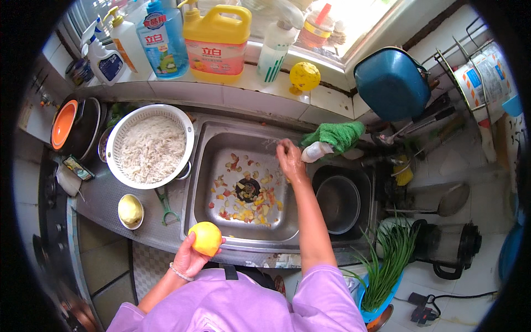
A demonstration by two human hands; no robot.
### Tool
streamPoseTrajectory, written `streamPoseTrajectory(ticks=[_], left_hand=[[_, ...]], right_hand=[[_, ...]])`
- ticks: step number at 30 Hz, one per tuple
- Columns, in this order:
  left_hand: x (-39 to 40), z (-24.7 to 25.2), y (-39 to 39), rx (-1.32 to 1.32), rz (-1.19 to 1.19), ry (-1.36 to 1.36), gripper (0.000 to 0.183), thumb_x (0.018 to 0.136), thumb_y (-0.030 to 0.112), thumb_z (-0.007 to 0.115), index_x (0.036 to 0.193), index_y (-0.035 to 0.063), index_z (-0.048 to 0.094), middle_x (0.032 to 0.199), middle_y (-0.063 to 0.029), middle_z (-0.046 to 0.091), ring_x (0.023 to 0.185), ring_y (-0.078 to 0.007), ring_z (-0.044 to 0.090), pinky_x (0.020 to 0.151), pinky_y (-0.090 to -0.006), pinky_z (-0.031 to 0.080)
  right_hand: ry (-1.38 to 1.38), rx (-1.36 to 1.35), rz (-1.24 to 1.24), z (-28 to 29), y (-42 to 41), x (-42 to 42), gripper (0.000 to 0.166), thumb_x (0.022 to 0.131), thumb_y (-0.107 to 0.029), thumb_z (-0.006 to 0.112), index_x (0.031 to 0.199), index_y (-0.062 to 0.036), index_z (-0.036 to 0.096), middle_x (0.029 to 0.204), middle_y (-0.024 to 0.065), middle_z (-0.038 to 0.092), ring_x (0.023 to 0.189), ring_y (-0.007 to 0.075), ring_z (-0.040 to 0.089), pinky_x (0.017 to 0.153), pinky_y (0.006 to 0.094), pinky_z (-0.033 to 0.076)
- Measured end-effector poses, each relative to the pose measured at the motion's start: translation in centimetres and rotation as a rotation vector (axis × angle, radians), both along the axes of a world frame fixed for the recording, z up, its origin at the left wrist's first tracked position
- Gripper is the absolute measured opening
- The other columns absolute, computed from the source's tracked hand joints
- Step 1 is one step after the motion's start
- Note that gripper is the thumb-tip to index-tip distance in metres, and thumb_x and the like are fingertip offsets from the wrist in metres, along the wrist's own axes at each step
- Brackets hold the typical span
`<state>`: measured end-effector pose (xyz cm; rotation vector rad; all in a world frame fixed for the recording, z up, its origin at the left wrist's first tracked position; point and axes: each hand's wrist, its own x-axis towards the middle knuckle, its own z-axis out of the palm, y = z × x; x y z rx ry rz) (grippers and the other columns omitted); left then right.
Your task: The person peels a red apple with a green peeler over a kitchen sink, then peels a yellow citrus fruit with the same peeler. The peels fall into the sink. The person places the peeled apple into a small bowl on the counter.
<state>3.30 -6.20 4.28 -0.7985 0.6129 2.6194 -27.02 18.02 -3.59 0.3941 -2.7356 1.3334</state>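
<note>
My left hand (190,260) holds a round yellow fruit, apparently peeled (206,238), over the front edge of the steel sink (224,145). My right hand (290,159) is wet, its fingers curled beside the white tap nozzle (314,152), with water splashing at the fingertips. Whether anything is in those fingers is hidden. Red and yellow peelings (259,209) lie scattered around the drain (247,190). To the left of the sink, a green peeler (167,212) rests on the counter. A pale peeled fruit (130,208) sits in a small white bowl (135,226).
A white colander (190,139) heaped with pale shreds (151,149) stands left of the sink. Green cloth (338,135) drapes the tap. A metal pot (338,203) occupies the smaller right basin. Bottles, including a yellow jug (215,41), line the sill. Green chives (388,261) stand at lower right.
</note>
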Motion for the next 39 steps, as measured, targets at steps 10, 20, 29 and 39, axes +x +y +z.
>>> streamPoseTrajectory(ticks=[10, 20, 29, 39], left_hand=[[-0.9, -0.5, 1.2, 0.008, 0.025, 0.013, 0.067, 0.081, 0.048, 0.065, 0.132, 0.0089, 0.043, 0.126, -0.0178, 0.052, 0.116, -0.0371, 0.052, 0.09, -0.0462, 0.049], [-3.4, -1.0, 2.6, -0.002, -0.038, 0.159, 0.084, 0.074, 0.052, 0.071, 0.141, 0.0189, 0.033, 0.134, -0.0111, 0.047, 0.12, -0.0359, 0.049, 0.091, -0.0458, 0.05], [-4.0, -1.7, 2.7, 0.144, 0.072, 0.057, 0.088, 0.068, 0.055, 0.074, 0.138, 0.0166, 0.036, 0.132, -0.015, 0.047, 0.12, -0.0363, 0.049, 0.092, -0.046, 0.05], [-3.5, -1.3, 0.8, 0.196, 0.164, 0.104, 0.076, 0.077, 0.031, 0.076, 0.136, 0.0059, 0.035, 0.133, -0.0208, 0.045, 0.123, -0.0387, 0.046, 0.095, -0.0469, 0.048]], right_hand=[[0.0, -0.029, -0.108, 0.7, 1.6, 1.5, 0.027, 0.09, -0.03, 0.054, 0.1, -0.0056, 0.057, 0.086, 0.0096, 0.062, 0.084, 0.026, 0.06, 0.076, 0.0385, 0.045], [-0.033, 0.031, -0.117, -3.2, 4.9, -4.1, 0.035, 0.096, -0.027, 0.048, 0.12, -0.0038, 0.055, 0.11, 0.0107, 0.06, 0.097, 0.0239, 0.057, 0.086, 0.0333, 0.045], [-0.992, -0.218, -0.064, -0.3, 1.4, 6.7, 0.054, 0.081, -0.048, 0.062, 0.102, 0.0026, 0.056, 0.071, 0.0093, 0.059, 0.056, 0.0156, 0.057, 0.046, 0.0327, 0.053], [-0.888, -1.107, 0.48, 10.7, -1.4, 7.9, 0.046, 0.09, -0.013, 0.055, 0.132, -0.0014, 0.039, 0.08, 0.0035, 0.054, 0.057, 0.0058, 0.052, 0.048, 0.0285, 0.059]])
